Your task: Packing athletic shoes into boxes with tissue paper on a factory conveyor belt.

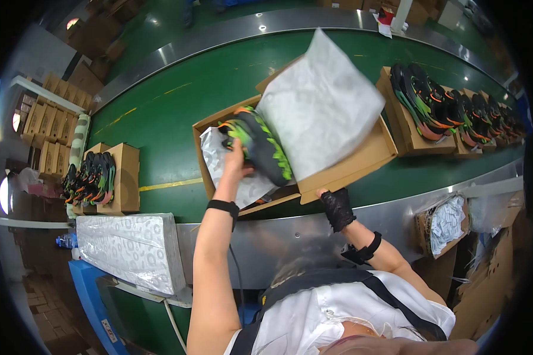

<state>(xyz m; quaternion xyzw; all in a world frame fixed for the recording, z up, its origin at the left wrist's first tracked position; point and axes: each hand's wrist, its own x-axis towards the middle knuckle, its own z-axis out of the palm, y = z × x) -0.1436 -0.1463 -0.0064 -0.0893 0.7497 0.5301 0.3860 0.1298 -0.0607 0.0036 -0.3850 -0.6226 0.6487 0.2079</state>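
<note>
The left hand [236, 158] is closed on a black sneaker [259, 145] with green and orange trim, fingers wrapped around its heel end, and holds it tipped on its side over the open cardboard shoebox [346, 168]. The shoe sits half inside the box, resting against crumpled white wrapping paper [219, 163] that lines the left part. The right hand [336, 207], in a black lace fingerless glove, is curled against the near front edge of the box, pressing on the cardboard; whether its fingers grip the rim or only brace it cannot be told. A large white sheet of tissue paper [320, 103] stands up out of the box, blurred, covering its right half.

The step in hand looks to be packing the pair into the box. The next move likely calls for laying the shoe flat and folding the paper over it, with the box kept steady.

The left forearm reaches straight forward from the lower edge, wrist bent down, a black band on it. The right arm bends in from the right, elbow out, also banded.

The box lies on a green conveyor belt [172, 112]. More open boxes with the same shoes [450, 109] wait to the right, another such box [100, 177] to the left, near a stack of white paper [130, 248].
</note>
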